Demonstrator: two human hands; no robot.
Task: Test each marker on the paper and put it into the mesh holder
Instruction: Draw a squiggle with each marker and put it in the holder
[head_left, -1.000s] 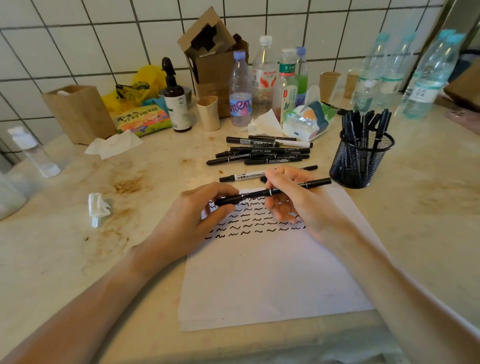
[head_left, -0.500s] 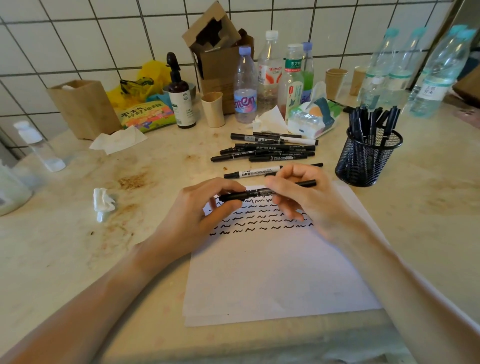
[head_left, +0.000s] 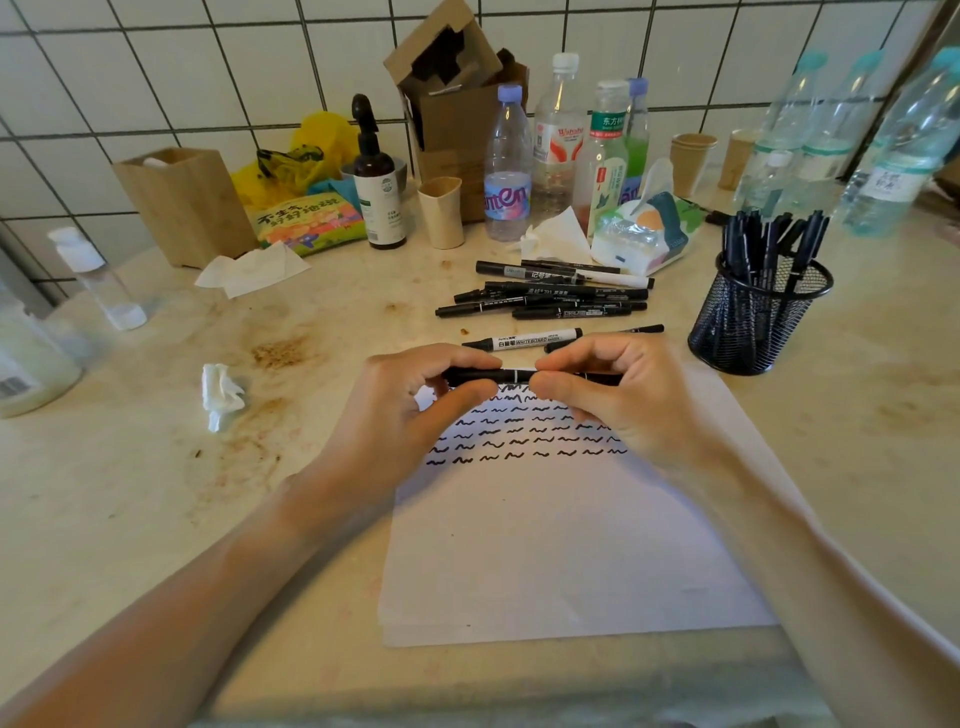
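Both hands hold one black marker (head_left: 511, 375) level above the top of the white paper (head_left: 561, 545). My left hand (head_left: 400, 415) pinches its left end and my right hand (head_left: 618, 400) pinches its right part; much of the marker is hidden by fingers. Rows of black squiggles (head_left: 524, 434) cover the paper's upper part. A black mesh holder (head_left: 758, 322) with several markers stands to the right. A whiteboard marker (head_left: 524, 341) lies just beyond my hands, and several more loose markers (head_left: 550, 293) lie in a pile behind it.
Bottles (head_left: 558, 140), paper cups (head_left: 441, 210), a cardboard box (head_left: 457, 98), a tissue pack (head_left: 644, 234) and a wooden box (head_left: 182, 202) line the tiled wall. A crumpled tissue (head_left: 221, 395) lies left of my hands. Water bottles (head_left: 893, 150) stand at the far right.
My hands have drawn closer together along the marker, and less of it shows past my right hand's fingers. The marker now lies level instead of tilted up to the right.
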